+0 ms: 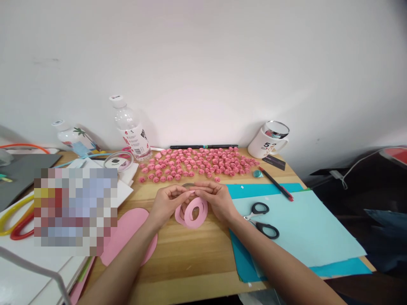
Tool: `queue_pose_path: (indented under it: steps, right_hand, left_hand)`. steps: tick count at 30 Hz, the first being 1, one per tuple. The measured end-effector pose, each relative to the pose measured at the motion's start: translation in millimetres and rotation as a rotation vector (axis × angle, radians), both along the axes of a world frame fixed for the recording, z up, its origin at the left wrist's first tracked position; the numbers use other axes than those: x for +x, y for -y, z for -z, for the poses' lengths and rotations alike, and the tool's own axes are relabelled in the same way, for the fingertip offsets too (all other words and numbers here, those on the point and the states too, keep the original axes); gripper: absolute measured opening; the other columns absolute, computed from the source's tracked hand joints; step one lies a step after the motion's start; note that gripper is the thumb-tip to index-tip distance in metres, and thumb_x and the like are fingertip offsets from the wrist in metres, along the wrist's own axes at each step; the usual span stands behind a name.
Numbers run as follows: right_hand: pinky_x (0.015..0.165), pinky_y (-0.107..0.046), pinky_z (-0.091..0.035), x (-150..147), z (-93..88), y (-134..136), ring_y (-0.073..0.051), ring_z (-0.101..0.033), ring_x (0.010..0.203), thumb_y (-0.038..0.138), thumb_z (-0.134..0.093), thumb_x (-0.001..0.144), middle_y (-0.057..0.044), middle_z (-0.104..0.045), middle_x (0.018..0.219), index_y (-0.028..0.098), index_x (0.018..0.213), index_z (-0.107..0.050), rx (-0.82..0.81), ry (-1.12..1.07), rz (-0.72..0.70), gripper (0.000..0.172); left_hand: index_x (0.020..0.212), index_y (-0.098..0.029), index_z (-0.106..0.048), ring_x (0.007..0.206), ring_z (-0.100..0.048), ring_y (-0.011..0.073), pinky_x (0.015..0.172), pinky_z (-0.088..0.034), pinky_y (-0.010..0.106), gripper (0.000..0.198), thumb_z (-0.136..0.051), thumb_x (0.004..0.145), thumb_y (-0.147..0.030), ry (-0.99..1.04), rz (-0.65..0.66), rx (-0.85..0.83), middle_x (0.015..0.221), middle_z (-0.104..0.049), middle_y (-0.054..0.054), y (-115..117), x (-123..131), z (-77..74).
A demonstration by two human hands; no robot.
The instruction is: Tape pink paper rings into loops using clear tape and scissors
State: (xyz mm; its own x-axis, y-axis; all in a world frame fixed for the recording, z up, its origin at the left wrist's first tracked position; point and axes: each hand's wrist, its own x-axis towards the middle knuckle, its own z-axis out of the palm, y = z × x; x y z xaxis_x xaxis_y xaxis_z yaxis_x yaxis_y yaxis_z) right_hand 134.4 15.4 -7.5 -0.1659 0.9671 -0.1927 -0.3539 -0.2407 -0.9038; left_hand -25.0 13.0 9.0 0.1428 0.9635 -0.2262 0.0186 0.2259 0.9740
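Observation:
A pink paper spiral [196,214] hangs in loose curls below my fingers. My left hand [168,203] pinches its upper end between thumb and fingertips. From the other side my right hand [215,197] pinches the same end, the thumbs almost meeting. Behind the fingertips shows part of a round, brownish rim [188,185], mostly hidden. Several small rolled pink paper roses [197,161] spread over the table beyond my hands. Pink paper circles [127,233] lie by my left forearm. Black-handled scissors [262,220] rest to the right of my right hand.
Light blue paper sheets [305,224] lie at right with a black pen [276,183] on them. A white mug [268,142] stands against the wall. At left are a clear bottle [130,129], a tape roll [118,163] and papers. One blue roll [257,173] sits beside the roses.

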Motion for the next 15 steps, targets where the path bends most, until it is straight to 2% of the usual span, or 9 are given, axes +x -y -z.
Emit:
queue_pose_path:
  steps: [5,15]
  right_hand:
    - [0.072,-0.031,-0.052,1.1,0.1,-0.6,-0.019,-0.069,0.074,0.028,-0.077,0.058,-0.006,-0.073,0.085,0.016,0.084,-0.066,-0.004,0.014,0.015,0.031]
    - [0.062,-0.026,-0.05,1.1,-1.0,0.7,-0.015,-0.067,0.062,0.023,-0.081,0.052,-0.001,-0.073,0.071,0.017,0.08,-0.066,-0.013,0.032,0.048,0.033]
  left_hand:
    - [0.072,-0.014,-0.064,0.05,-0.061,0.0122,0.049,-0.048,0.022,0.021,-0.071,0.067,-0.033,-0.02,0.007,-0.014,0.062,-0.068,0.002,0.2,-0.3,-0.2]
    - [0.073,-0.014,-0.064,0.046,-0.059,0.0107,0.046,-0.047,0.021,0.018,-0.068,0.07,-0.031,-0.009,0.06,0.013,0.058,-0.066,0.0,2.0,0.1,0.8]
